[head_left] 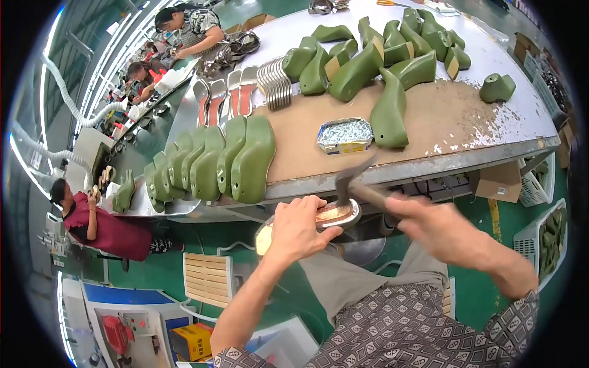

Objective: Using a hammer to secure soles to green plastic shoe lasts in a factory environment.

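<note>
Green shoe lasts (248,161) and a nail box (345,135) crowd the workbench (466,116) beyond both hands.

A small open box (345,135), blue and yellow, perhaps holding nails, sits on the workbench (442,116)

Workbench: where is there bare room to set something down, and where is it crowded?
On the workbench, a bare brown patch lies right of the standing green last, between it and the lone last. A smaller one lies left of the nail box, beside the front row of lasts. The back, with the last pile and metal shanks, is crowded.
</note>
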Tool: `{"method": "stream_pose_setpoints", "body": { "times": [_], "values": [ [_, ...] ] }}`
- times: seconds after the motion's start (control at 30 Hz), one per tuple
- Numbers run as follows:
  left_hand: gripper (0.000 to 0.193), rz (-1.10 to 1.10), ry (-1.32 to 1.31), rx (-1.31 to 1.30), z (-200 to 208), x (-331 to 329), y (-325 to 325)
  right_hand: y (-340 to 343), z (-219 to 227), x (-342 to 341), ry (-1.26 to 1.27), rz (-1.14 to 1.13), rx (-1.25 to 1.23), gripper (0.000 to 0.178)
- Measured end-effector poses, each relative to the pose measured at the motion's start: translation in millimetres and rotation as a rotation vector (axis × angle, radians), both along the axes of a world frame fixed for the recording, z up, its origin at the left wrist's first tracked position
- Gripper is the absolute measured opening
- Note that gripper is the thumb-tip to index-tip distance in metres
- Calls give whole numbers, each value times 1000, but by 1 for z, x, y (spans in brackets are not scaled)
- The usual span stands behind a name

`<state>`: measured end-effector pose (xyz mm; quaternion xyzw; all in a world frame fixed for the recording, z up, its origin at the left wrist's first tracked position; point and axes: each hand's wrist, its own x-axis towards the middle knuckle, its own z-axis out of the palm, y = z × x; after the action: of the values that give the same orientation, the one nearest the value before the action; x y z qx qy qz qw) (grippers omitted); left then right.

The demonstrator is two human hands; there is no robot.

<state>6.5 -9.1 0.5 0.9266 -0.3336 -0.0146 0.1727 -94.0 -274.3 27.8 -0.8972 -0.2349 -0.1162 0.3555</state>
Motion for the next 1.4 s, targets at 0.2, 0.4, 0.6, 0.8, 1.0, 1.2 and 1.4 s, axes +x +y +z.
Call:
{"method": "stream_pose_setpoints", "body": {
  "times": [0.2, 0.4, 0.6, 0.8, 1.0, 1.2, 1.4],
  "values": [
    [52, 104, 35, 9, -5, -6, 16, 8, 52, 9, -3, -81, 241, 41],
    [53, 12, 9, 16, -1, -2, 7, 12, 1, -3, 395, -38, 82, 51],
    [60, 93, 13, -3, -5, -8, 15, 9, 0, -3, 63, -65, 336, 48],
    [103, 107, 57, 26, -9, -4, 17, 27, -5, -16, 666, -171, 299, 46],
    [111, 146, 83, 35, -5, -7, 12, 32, -36, -23, 258, -123, 278, 47],
    [111, 176, 84, 36, -4, -11, 11, 33, -23, -11, 206, -72, 438, 45],
    [106, 95, 40, 119, -5, -3, 7, 13, -31, 1, 342, -151, 221, 39]
  ]
}}
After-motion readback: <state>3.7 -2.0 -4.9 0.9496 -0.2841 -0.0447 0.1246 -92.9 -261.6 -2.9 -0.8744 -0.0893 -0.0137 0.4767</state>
